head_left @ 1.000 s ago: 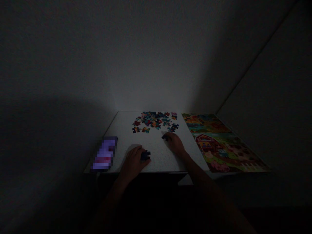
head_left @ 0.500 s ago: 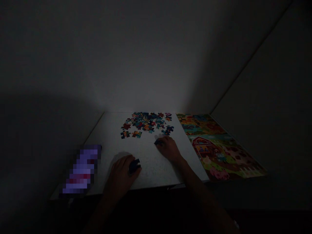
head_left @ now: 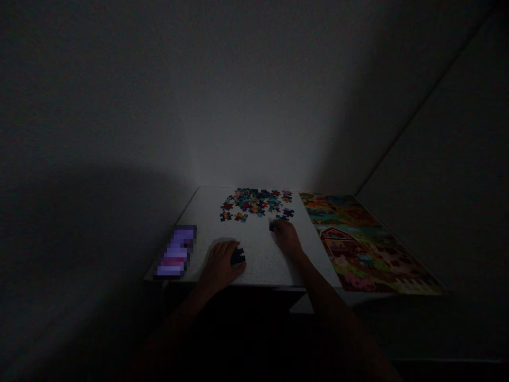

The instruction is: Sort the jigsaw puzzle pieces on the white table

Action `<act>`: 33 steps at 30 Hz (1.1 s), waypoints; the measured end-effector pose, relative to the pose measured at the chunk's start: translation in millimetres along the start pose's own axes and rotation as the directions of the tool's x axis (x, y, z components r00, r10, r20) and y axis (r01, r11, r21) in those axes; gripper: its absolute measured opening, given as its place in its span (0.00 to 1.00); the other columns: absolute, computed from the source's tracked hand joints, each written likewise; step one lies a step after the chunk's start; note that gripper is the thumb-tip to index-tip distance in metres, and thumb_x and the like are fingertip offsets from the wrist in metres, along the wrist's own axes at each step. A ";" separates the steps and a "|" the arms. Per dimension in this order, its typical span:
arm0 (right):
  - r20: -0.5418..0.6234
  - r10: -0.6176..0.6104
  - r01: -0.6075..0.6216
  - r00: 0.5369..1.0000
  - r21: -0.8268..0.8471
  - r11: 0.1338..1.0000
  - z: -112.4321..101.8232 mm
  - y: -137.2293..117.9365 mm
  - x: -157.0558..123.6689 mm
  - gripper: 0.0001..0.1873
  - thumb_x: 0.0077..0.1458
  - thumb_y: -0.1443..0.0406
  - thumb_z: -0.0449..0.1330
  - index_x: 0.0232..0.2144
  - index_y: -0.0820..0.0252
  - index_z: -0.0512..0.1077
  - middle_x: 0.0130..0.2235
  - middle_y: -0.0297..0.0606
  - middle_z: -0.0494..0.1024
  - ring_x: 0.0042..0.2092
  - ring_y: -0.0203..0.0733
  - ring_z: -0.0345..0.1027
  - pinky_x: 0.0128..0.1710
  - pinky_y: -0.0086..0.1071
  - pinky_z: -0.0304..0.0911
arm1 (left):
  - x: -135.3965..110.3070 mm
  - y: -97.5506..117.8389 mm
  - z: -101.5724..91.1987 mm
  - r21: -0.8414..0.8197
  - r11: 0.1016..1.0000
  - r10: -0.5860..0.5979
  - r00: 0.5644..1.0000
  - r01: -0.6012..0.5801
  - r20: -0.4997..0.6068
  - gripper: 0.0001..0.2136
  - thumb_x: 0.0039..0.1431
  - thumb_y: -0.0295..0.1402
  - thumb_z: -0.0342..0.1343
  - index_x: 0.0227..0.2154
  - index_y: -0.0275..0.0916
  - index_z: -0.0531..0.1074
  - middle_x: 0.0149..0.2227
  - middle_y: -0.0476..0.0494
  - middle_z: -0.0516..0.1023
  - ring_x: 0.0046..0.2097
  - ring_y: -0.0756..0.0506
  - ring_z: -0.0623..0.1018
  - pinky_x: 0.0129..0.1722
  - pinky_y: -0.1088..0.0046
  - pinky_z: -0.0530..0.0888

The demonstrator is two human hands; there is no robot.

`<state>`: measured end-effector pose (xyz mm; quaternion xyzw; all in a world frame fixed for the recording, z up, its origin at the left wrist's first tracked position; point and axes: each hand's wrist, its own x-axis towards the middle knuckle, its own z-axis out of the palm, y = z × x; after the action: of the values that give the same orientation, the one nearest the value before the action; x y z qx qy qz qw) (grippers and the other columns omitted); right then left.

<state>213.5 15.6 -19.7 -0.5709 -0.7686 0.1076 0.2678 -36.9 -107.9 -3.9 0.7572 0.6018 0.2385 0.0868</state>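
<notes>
My left hand (head_left: 221, 265) rests low over the white table (head_left: 254, 270), thumb and fingers closed around a dark blue puzzle piece (head_left: 238, 256). Farther forward and to the right, my right hand (head_left: 287, 235) pinches another dark puzzle piece (head_left: 272, 226) at its fingertips. Just beyond that hand lie two dark blue puzzle pieces (head_left: 288, 213). A spread-out heap of colourful puzzle pieces (head_left: 254, 201) covers the back of the table. Two loose pieces, one with orange figures (head_left: 226, 216) and one orange and green (head_left: 240, 217), sit at its near left side.
A phone (head_left: 176, 252) with a blurred, lit screen lies at the table's left edge. On the right are two picture sheets, a farm scene with a red barn (head_left: 369, 260) and an animal scene (head_left: 334, 207) behind it. Walls rise behind the table. The room is dim.
The whole view has shifted, so the table appears farther right and more of its left edge shows. My right hand has moved slightly nearer the heap; both hands keep their pieces.
</notes>
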 end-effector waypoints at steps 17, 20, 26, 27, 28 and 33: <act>-0.008 -0.128 0.126 0.992 -0.112 0.986 -0.2 -9.5 -13.6 0.21 0.61 0.60 0.55 0.54 0.61 0.72 0.62 0.49 0.67 0.63 0.50 0.60 0.60 0.43 0.58 | 0.7 3.1 -2.7 0.005 1.000 -0.011 0.998 0.011 -0.060 0.20 0.52 0.22 0.52 0.48 0.40 0.73 0.53 0.40 0.75 0.57 0.39 0.72 0.61 0.54 0.67; -0.004 -0.127 0.126 0.992 -0.118 0.985 6.7 -6.5 -14.6 0.19 0.62 0.63 0.53 0.52 0.61 0.73 0.59 0.50 0.70 0.60 0.50 0.63 0.60 0.42 0.58 | 0.1 -3.1 4.9 -0.020 0.999 -0.026 0.996 0.025 -0.082 0.21 0.52 0.22 0.52 0.49 0.41 0.73 0.54 0.41 0.74 0.57 0.38 0.72 0.60 0.53 0.68; 0.067 -0.167 0.174 0.984 -0.114 0.978 -1.0 -14.4 -18.9 0.15 0.62 0.67 0.51 0.43 0.58 0.77 0.46 0.45 0.77 0.49 0.47 0.69 0.52 0.39 0.62 | -1.8 -16.7 20.5 -0.024 1.000 -0.020 0.993 0.018 -0.117 0.21 0.54 0.25 0.50 0.51 0.41 0.72 0.55 0.40 0.73 0.58 0.36 0.71 0.60 0.50 0.68; 0.096 -0.189 0.199 0.977 -0.107 0.974 -2.9 -17.5 -18.3 0.14 0.62 0.66 0.51 0.44 0.58 0.76 0.45 0.44 0.77 0.48 0.47 0.69 0.51 0.39 0.62 | -1.7 -19.5 22.0 -0.018 1.000 -0.014 0.993 0.012 -0.119 0.21 0.54 0.26 0.50 0.51 0.41 0.72 0.55 0.40 0.73 0.57 0.36 0.71 0.60 0.50 0.69; 0.119 -0.204 0.216 0.972 -0.097 0.972 -4.1 -20.7 -16.4 0.14 0.62 0.65 0.52 0.45 0.58 0.76 0.45 0.44 0.77 0.48 0.47 0.68 0.51 0.39 0.62 | -1.5 -22.4 23.3 -0.008 1.000 -0.009 0.993 0.008 -0.120 0.21 0.54 0.26 0.50 0.52 0.41 0.72 0.55 0.40 0.73 0.57 0.36 0.71 0.59 0.50 0.69; 0.138 -0.109 0.115 0.984 -0.039 0.993 3.4 -36.9 12.4 0.25 0.60 0.60 0.58 0.57 0.63 0.67 0.53 0.50 0.73 0.55 0.49 0.65 0.56 0.39 0.59 | -0.4 -27.7 23.8 0.065 0.998 0.020 0.993 -0.012 -0.120 0.26 0.55 0.30 0.50 0.59 0.38 0.66 0.61 0.37 0.68 0.62 0.34 0.67 0.61 0.47 0.65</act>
<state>178.9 15.7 -1.5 -0.5241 -0.8183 0.1129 0.2072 -50.0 -97.4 -36.3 0.7488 0.6071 0.2650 0.0241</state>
